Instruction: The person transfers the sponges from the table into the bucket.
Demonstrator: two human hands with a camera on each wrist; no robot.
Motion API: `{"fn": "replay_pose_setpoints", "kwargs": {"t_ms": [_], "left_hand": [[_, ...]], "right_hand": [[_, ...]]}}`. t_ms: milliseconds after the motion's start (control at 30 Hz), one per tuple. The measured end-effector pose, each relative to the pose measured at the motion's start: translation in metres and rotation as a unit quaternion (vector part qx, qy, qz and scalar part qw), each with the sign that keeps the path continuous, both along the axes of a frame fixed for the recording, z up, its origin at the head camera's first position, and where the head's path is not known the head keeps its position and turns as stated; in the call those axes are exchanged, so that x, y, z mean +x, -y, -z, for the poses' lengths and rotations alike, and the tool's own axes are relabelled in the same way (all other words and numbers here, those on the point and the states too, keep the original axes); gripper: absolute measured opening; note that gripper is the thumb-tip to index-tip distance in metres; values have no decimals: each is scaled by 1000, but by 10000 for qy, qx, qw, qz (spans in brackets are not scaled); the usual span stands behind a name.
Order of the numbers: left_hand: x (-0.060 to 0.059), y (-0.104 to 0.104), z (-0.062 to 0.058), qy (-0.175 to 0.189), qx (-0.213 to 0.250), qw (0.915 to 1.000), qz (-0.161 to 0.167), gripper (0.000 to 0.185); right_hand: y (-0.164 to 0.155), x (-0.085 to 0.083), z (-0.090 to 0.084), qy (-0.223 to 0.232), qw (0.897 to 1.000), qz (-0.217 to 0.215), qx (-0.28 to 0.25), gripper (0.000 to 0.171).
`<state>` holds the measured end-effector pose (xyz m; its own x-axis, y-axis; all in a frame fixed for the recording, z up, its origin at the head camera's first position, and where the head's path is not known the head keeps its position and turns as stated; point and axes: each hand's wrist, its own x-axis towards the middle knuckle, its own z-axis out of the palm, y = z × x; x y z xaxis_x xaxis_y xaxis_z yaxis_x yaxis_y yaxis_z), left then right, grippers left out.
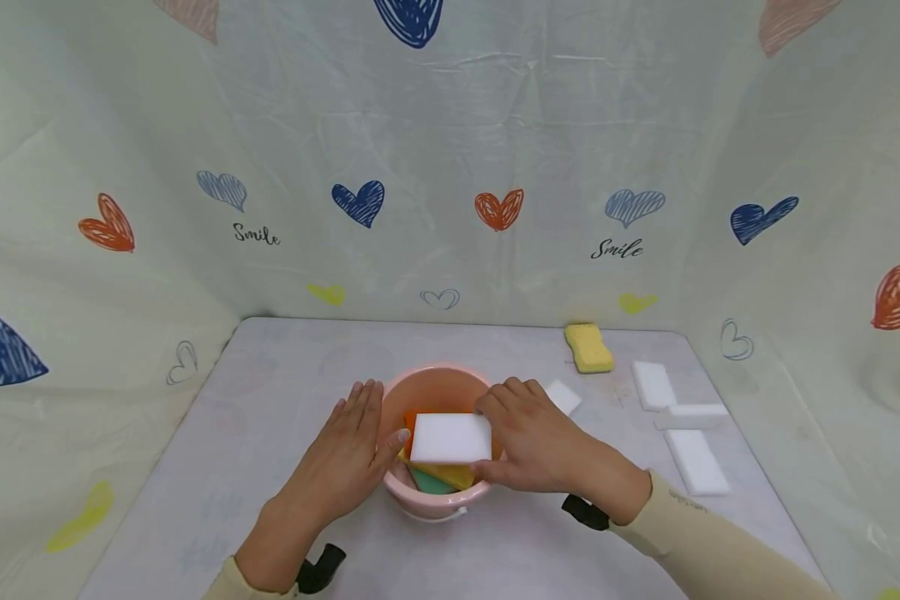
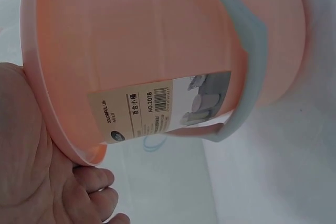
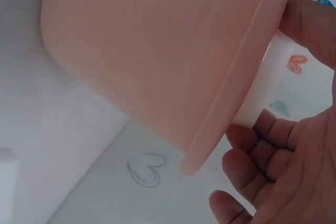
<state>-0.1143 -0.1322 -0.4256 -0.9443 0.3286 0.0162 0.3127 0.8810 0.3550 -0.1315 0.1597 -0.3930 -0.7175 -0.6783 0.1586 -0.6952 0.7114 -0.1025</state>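
A pink bucket (image 1: 423, 504) stands on the table between both hands. My right hand (image 1: 532, 437) pinches the right end of a white sponge block (image 1: 450, 437) at the bucket's mouth, thumb on the near side and fingers on the far side. In the right wrist view, that white sponge (image 3: 260, 98) shows past the rim. My left hand (image 1: 345, 454) lies along the bucket's left rim with straight fingers, and its palm touches the rim in the left wrist view. Under the white block, a yellow sponge (image 1: 456, 477), a green one (image 1: 430, 482) and something orange (image 1: 409, 422) partly show inside.
A yellow sponge (image 1: 589, 348) lies near the table's back edge. Several white blocks, one of them a flat white block (image 1: 696, 462), lie at the right. Another white block (image 1: 564, 397) is partly hidden behind my right hand. A heart-printed curtain (image 1: 435, 150) surrounds the table.
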Motion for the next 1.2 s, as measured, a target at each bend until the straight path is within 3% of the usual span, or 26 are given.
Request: {"fn": "replay_pose_setpoints", "kwargs": {"t_ms": [333, 733, 967, 1200], "left_hand": [[1, 1, 1, -163, 103, 9998, 12, 87], [0, -1, -1, 276, -88, 9995, -120, 91], [0, -1, -1, 261, -94, 9995, -116, 91], [0, -1, -2, 270, -12, 9996, -125, 91]], "right_hand": [[11, -2, -2, 318, 9992, -190, 165, 59], [9, -3, -1, 757, 9965, -178, 309, 66], [5, -1, 4, 306, 9993, -177, 136, 51], [-12, -5, 5, -196, 9990, -61, -388, 41]]}}
